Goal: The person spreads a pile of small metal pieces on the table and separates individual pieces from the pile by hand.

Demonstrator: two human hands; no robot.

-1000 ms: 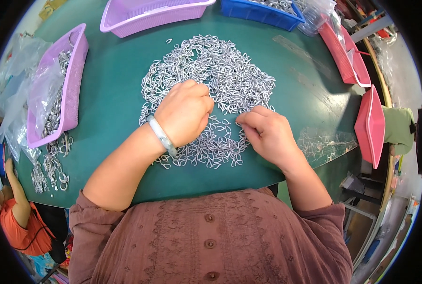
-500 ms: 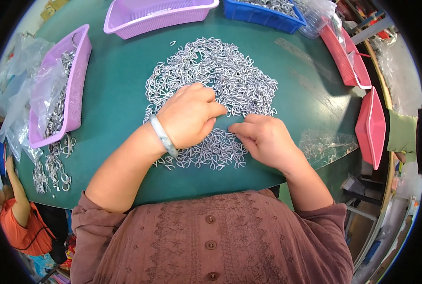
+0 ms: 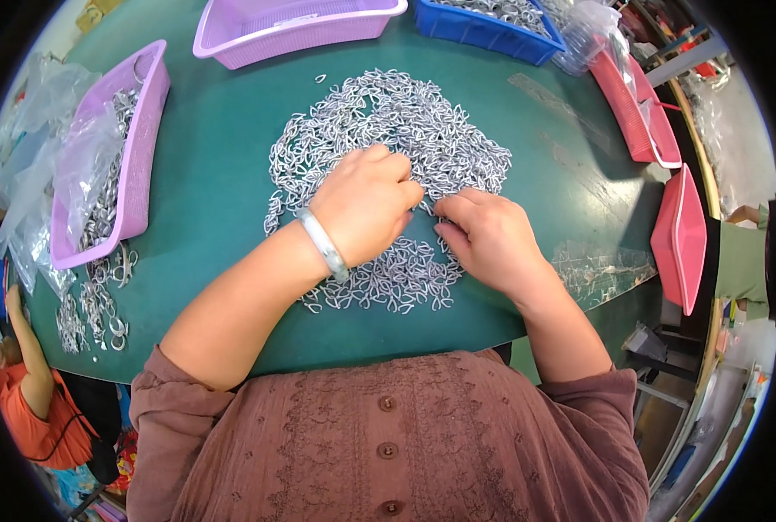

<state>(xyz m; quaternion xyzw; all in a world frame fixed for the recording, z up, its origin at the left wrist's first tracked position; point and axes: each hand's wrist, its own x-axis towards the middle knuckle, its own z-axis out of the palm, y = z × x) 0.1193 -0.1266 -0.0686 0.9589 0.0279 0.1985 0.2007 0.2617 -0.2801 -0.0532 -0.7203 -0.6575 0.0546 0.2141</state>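
A wide heap of small silver metal clips (image 3: pixel 396 130) is spread over the green round table (image 3: pixel 214 174). My left hand (image 3: pixel 366 204), with a pale bangle at the wrist, lies on the heap with its fingers curled down into the clips. My right hand (image 3: pixel 488 235) rests beside it, fingertips touching the left hand's fingers and pinching at clips. A smaller patch of clips (image 3: pixel 388 278) lies under and in front of both hands. What sits between the fingertips is hidden.
A purple tray (image 3: pixel 136 165) with clips and plastic bags stands at the left, with loose clips (image 3: pixel 92 300) below it. Another purple tray (image 3: pixel 292 26) and a blue bin (image 3: pixel 483 22) stand at the back. Pink trays (image 3: pixel 679 235) sit at the right. A person in orange (image 3: pixel 31 409) is at the lower left.
Both hands have shifted a little toward the far side of the heap and come closer together, fingertips now meeting.
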